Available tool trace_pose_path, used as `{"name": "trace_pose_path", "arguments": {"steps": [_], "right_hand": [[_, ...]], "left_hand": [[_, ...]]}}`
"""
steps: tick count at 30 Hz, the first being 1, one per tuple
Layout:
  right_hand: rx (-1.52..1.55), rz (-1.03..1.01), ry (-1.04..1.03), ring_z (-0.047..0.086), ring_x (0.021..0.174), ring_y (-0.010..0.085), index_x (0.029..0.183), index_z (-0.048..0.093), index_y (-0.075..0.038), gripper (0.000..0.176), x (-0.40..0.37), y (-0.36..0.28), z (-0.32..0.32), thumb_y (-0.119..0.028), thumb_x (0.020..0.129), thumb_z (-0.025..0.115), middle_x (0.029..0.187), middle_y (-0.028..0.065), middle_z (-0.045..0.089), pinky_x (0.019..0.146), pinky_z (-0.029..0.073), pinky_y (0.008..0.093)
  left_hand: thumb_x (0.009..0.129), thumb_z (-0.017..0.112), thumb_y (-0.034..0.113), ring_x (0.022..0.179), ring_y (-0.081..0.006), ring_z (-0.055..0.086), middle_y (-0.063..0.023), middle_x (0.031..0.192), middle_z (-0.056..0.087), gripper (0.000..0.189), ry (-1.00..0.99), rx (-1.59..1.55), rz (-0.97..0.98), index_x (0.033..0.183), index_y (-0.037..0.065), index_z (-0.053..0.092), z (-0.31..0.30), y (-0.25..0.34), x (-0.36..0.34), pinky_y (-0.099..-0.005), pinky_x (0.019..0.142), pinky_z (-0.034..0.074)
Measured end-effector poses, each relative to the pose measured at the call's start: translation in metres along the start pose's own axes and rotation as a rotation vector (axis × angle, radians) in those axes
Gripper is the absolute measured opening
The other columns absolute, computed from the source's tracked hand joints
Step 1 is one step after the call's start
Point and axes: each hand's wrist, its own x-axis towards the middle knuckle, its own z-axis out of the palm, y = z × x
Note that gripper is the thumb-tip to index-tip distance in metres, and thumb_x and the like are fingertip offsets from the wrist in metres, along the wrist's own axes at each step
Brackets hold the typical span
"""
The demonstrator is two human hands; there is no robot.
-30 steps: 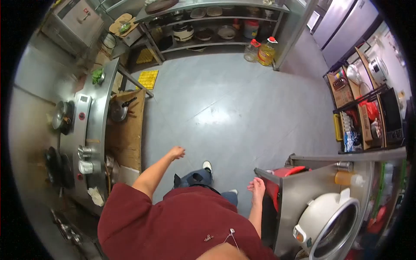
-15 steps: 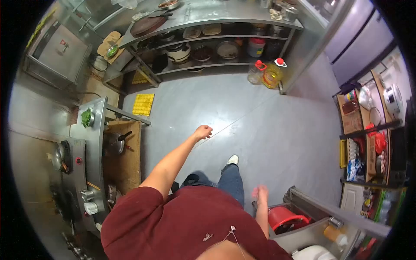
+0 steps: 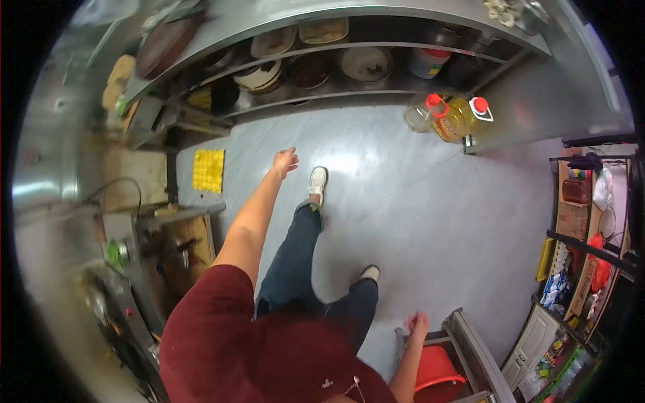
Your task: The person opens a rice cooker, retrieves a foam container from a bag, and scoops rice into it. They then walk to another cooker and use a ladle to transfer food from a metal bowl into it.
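My left hand (image 3: 285, 161) is stretched forward over the grey floor, fingers loosely bent and apart, with nothing in it. The yellow egg tray (image 3: 208, 170) on the floor lies to its left, well apart from it. Low on my right side, my right hand (image 3: 418, 324) hangs above a red bucket (image 3: 438, 371), not touching it. Its fingers look curled and are smeared, with a pinkish patch at their edge, so I cannot make out whether they hold anything.
Ahead stands a steel table (image 3: 376, 13) with shelves of pots and bowls. A yellow oil jug (image 3: 453, 121) and a clear jug (image 3: 420, 115) stand by its right leg. Stove counters line the left; a loaded rack (image 3: 574, 215) stands at right.
I have stepped forward, so the steel table and jugs appear closer. My left hand swings further ahead. My right hand stays low beside me, and the left side of the view is blurred.
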Motion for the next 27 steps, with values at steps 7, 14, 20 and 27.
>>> {"name": "trace_pose_path", "arguments": {"steps": [7, 14, 20, 27], "right_hand": [[-0.180, 0.612, 0.068, 0.055, 0.047, 0.0202, 0.097, 0.051, -0.001, 0.027, -0.041, 0.072, 0.145, -0.021, 0.079, 0.052, 0.069, 0.0124, 0.058, 0.041, 0.047, 0.0311], [-0.092, 0.401, -0.129, 0.057, 0.055, 0.0164, 0.101, 0.050, 0.001, 0.025, 0.000, 0.021, 0.308, -0.018, 0.086, 0.048, 0.071, 0.0099, 0.059, 0.051, 0.048, 0.0268], [-0.054, 0.352, -0.034, 0.057, 0.056, 0.0156, 0.101, 0.051, 0.000, 0.026, 0.000, 0.030, 0.319, -0.021, 0.085, 0.049, 0.072, 0.0095, 0.058, 0.051, 0.047, 0.0263], [-0.009, 0.394, 0.037, 0.054, 0.052, 0.0150, 0.099, 0.051, 0.000, 0.024, -0.066, 0.072, 0.290, -0.019, 0.084, 0.048, 0.073, 0.0099, 0.057, 0.050, 0.047, 0.0258]], "left_hand": [[0.080, 0.052, 0.026, 0.073, -0.0183, 0.055, -0.0107, 0.083, 0.054, 0.032, -0.009, -0.286, -0.097, 0.098, 0.001, 0.049, 0.064, 0.075, 0.276, -0.0342, 0.063, 0.051], [0.080, 0.044, 0.015, 0.066, -0.0221, 0.059, -0.0094, 0.076, 0.057, 0.012, -0.057, -0.728, -0.076, 0.089, 0.007, 0.048, 0.086, 0.078, 0.438, -0.0349, 0.065, 0.053], [0.078, 0.044, 0.012, 0.071, -0.0219, 0.057, -0.0077, 0.083, 0.057, 0.012, -0.015, -0.735, -0.115, 0.087, 0.008, 0.051, 0.086, 0.084, 0.444, -0.0333, 0.065, 0.053], [0.071, 0.046, 0.005, 0.078, -0.0205, 0.055, -0.0079, 0.083, 0.054, 0.012, -0.170, -0.283, -0.024, 0.081, 0.002, 0.050, 0.022, 0.037, 0.261, -0.0368, 0.069, 0.049]]}}
